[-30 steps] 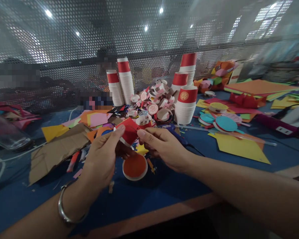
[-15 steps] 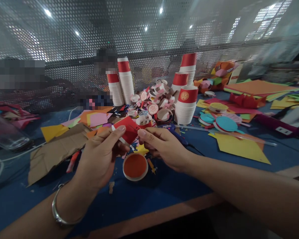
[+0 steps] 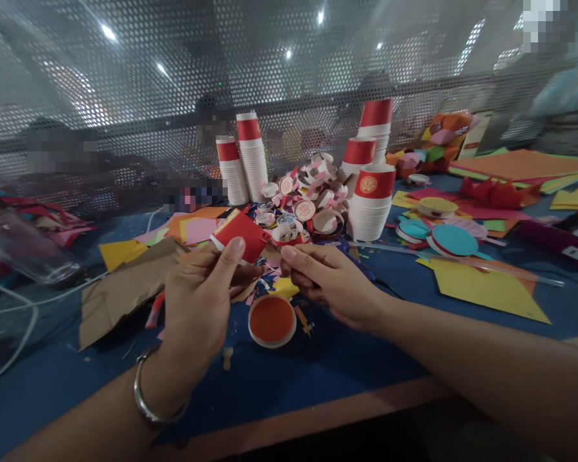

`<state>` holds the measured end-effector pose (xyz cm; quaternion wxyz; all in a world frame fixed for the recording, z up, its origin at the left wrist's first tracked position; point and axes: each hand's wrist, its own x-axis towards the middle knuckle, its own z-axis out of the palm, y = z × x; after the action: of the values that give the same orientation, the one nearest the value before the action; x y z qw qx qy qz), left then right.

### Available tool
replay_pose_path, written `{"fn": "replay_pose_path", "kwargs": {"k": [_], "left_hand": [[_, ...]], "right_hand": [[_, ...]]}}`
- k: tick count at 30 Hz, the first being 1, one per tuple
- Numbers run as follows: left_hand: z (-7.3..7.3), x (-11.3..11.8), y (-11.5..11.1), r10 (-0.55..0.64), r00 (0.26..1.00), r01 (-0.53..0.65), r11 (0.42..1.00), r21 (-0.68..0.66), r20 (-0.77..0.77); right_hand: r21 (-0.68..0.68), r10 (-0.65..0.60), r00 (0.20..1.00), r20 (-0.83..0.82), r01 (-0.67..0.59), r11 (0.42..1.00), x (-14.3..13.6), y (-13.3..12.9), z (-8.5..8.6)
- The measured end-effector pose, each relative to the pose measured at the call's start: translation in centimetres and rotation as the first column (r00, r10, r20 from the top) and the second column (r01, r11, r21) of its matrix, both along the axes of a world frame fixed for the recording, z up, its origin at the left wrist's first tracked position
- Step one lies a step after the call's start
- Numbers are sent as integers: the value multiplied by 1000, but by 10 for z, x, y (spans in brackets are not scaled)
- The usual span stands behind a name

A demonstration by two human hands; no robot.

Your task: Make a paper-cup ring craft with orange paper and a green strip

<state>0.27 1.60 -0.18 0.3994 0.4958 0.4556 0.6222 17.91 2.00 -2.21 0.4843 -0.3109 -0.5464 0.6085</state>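
Observation:
A piece of red paper cup (image 3: 245, 236) with a pale edge is pinched between the thumb and fingers of my left hand (image 3: 205, 282). To the right of it, my right hand (image 3: 325, 276) is closed in a pinch, its fingertips a short way from the red piece. Whatever those fingertips hold is too small to make out. Below both hands, a round paper-cup base with an orange disc (image 3: 271, 320) lies on the blue table (image 3: 347, 372). Small paper scraps (image 3: 283, 287) are scattered just behind it.
Stacks of red-and-white paper cups (image 3: 372, 205) flank a heap of cut cup rings (image 3: 313, 192). Brown cardboard (image 3: 125, 289) lies left, near a clear tumbler (image 3: 33, 247). Yellow paper (image 3: 491, 292), turquoise discs (image 3: 453, 239) and a clear stick (image 3: 525, 274) lie right. A perforated screen (image 3: 289, 83) stands behind.
The view has swung slightly left. My left hand has drawn the red piece up and left, opening a gap from my right fingertips, which were at its edge before.

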Motion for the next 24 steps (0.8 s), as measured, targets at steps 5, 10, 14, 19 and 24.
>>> {"fn": "replay_pose_path", "kwargs": {"k": [5,10,14,19,24], "left_hand": [[1,-1,-2,0,997,1,1000,11,-80],[6,-5,-4,25,973,-8,997,75,-230],[5,-8,0,-58,970,59,998,-3,-237],[-1,-6,3,-176,980,165,980,-109,-94],[-2,1,-3,-211,977,213,962,-169,29]], "right_hand": [[-52,27,1000,-12,-27,998,2,-1,3],[-66,43,999,-4,-43,997,4,0,4],[-66,43,999,26,-41,997,4,2,2],[-60,29,999,47,-26,998,2,1,1],[-37,4,999,40,-3,999,1,2,-2]]}}
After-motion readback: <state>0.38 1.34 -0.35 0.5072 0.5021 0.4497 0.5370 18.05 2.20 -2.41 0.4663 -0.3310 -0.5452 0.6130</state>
